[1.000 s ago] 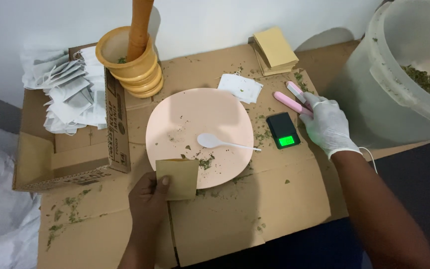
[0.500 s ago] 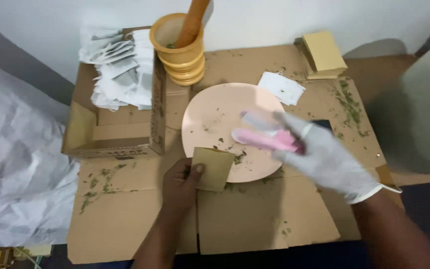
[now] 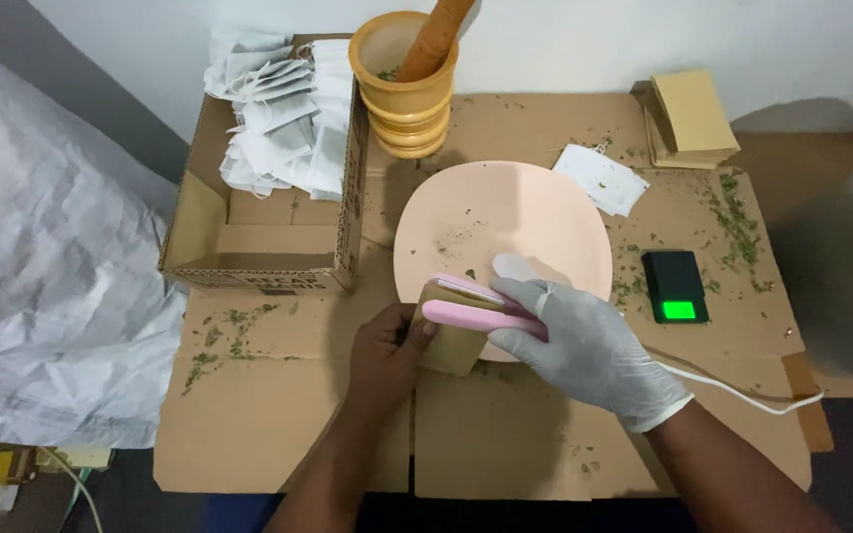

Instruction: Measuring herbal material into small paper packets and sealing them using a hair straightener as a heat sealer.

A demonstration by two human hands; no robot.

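Your left hand [image 3: 387, 345] is bare, and it pinches a small brown paper pouch [image 3: 451, 341] by its left edge, with the thumb on top. Your right hand [image 3: 580, 345] wears a pale glove and is closed around a pink clamp tool [image 3: 476, 306]. The two pink arms of the tool sit over the top edge of the pouch, one above and one below, but you cannot tell if they press tight on it. A white cord [image 3: 742, 393] runs from your right wrist side off to the right. The pouch is right at the near edge of a round pink plate [image 3: 505, 222], partly over it. The plate has little green bits on it, and a white spoon [image 3: 515, 266] lies on it, just above your gloved fingers. Everything sits on flat brown cardboard [image 3: 278, 434] with green crumbs on it. To the right of the plate is a small black scale [image 3: 675, 284] with a green lit screen. Behind the plate stands a wooden bowl [image 3: 405, 84] with a wooden stick [image 3: 438, 39] in it. A cardboard box [image 3: 269, 212] on the left holds a heap of white paper bags [image 3: 283, 123]. A stack of brown pouches [image 3: 691, 116] lies at the far right, and one white bag [image 3: 599, 178] lies near it.
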